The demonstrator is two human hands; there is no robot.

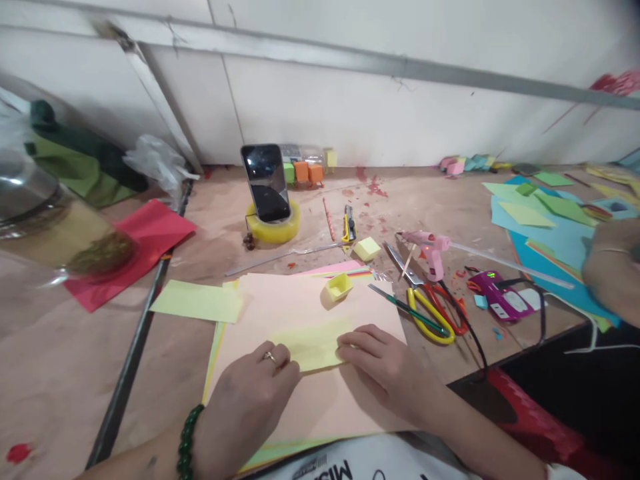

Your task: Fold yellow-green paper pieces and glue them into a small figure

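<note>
While the left hand [247, 400] and right hand [385, 370] press flat, fingers spread, on the pale yellow folded paper piece [313, 347], it lies mid-sheet on the large pink paper sheet [300, 303], bare margin around; the yellow-handled scissors [425, 317] lie just right.

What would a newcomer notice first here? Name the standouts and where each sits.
Front and centre, the left hand and right hand press flat on a pale yellow paper lying on a pink sheet. Behind them a phone stands propped in a yellow tape roll. To the right lie yellow-handled scissors and a pink glue gun.
</note>
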